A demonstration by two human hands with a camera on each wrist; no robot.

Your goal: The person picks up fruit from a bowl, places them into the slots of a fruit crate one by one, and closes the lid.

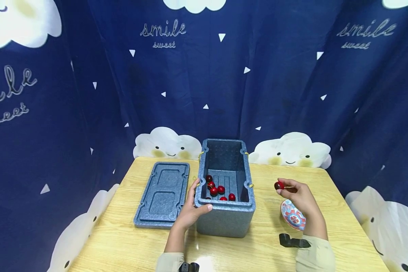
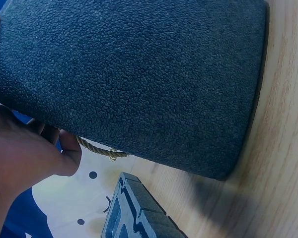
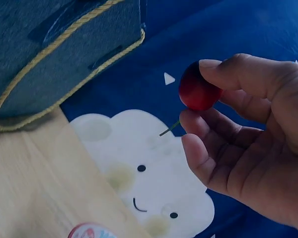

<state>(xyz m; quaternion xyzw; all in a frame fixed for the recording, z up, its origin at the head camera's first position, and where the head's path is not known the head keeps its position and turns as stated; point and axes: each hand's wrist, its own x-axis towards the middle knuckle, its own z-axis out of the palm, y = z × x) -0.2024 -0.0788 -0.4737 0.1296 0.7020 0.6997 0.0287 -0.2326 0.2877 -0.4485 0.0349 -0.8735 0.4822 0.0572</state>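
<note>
A grey-blue foam box (image 1: pixel 225 219) stands uncovered on the table, with several dark red cherries (image 1: pixel 214 191) on its floor toward the near end. At the box's near left corner, my left hand (image 1: pixel 189 215) grips it, thumb over the front rim and fingers along the left side. In the left wrist view those fingers (image 2: pixel 69 148) bend at the box's edge beside a cord. Right of the box, my right hand (image 1: pixel 302 196) pinches one dark red cherry (image 3: pixel 198 89) between thumb and fingers, above the table. A green stem (image 3: pixel 170 128) shows beneath the held cherry.
Left of the box lies its grey-blue lid (image 1: pixel 163 192) flat on the table. A patterned plate (image 1: pixel 294 216) sits under and beside my right wrist, partly hidden. Yellow cord handles (image 3: pixel 69 94) hang on the box's sides. A dark blue curtain (image 1: pixel 204 75) surrounds the table.
</note>
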